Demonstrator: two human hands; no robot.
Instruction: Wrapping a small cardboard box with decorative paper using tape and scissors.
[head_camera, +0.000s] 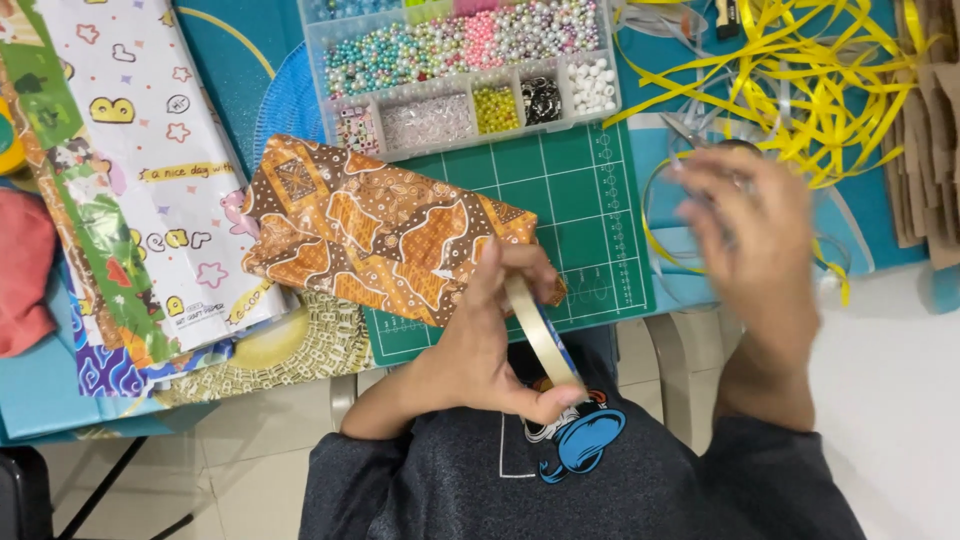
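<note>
Left hand (480, 345): clenched on a tape roll (540, 335), gripped edge-on at the counter's (40, 390) near edge.
Right hand (745, 240): blurred, raised near the yellow ribbon (800, 80); cannot tell whether holding anything.
Wrapped parcel (375, 225): brown batik-patterned paper, lying on the green cutting mat (575, 190), touching the left fingers.
Bead box (460, 70): clear, compartmented, just beyond the parcel.

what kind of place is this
Most likely a home craft table: a green cutting mat, a clear compartment box of beads, loose yellow ribbon and patterned wrapping paper cover it.
</note>
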